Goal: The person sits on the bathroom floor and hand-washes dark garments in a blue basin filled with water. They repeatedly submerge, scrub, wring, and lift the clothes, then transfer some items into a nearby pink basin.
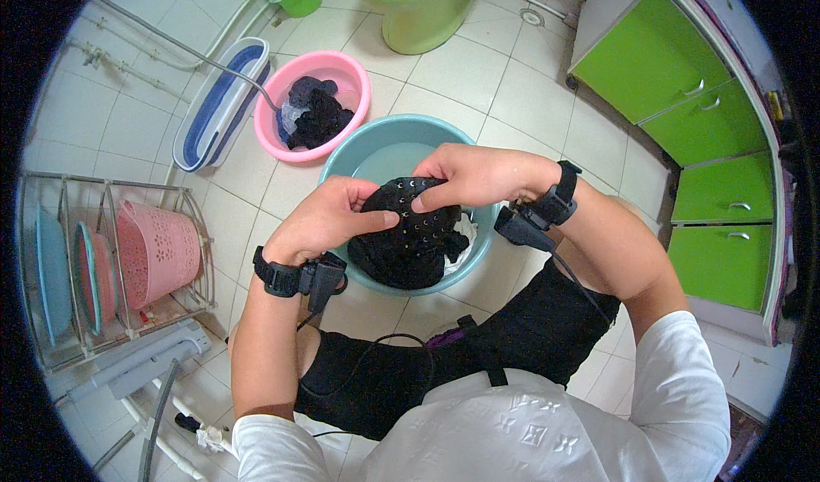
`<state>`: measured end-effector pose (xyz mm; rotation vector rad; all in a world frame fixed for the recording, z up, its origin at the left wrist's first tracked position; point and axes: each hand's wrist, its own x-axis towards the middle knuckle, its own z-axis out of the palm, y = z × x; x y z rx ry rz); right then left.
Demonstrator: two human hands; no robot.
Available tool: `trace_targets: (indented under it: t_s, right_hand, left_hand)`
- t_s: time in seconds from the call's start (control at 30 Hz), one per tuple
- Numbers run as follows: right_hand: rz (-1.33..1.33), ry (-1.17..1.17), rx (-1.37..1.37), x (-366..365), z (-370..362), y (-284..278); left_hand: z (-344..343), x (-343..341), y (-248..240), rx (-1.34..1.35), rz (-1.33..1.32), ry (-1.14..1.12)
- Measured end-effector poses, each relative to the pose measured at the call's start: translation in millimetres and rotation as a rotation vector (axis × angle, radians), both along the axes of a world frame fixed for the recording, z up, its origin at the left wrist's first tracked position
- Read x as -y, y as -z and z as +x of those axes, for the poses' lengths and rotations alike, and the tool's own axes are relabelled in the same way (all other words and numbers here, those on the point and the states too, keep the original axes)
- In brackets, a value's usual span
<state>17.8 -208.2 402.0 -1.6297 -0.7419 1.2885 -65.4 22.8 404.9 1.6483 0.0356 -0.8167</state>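
Note:
A black garment with rows of small metal hook eyes [389, 247] is stretched out between my hands above the teal basin [342, 153]. My left hand [329, 213] pinches its left side, thumb on top and fingers behind. At the upper right edge, my right hand [474, 174] grips it between thumb and fingers. Cloudy water [389, 164] shows in the basin beyond the garment. Beside it on the right, white cloth [465, 234] lies partly hidden in the basin. The garment's lower part hangs bunched, and its underside is out of sight.
A pink basin [363, 110] of dark wet clothes touches the teal one's far left, with a grey hose [213, 61] running into it. Beyond are a folded blue-white tub [192, 132] and a green toilet [418, 20]. Green cabinets [653, 50] line the right; a metal rack [111, 183] stands left.

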Motion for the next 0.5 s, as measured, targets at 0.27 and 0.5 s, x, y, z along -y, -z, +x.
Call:
trace_targets:
  t_s: [0.27, 0.5]
  right_hand:
    - [-0.058, -0.202, 0.117, 3.7, 3.5, -9.9]
    - [-0.042, -0.148, -0.076, 7.1, 4.1, -11.1]
  left_hand:
    - [-2.0, 2.1, -0.7, 0.153, 0.081, 0.27]
    - [-6.4, 9.0, 3.7, -0.082, -0.112, 0.072]
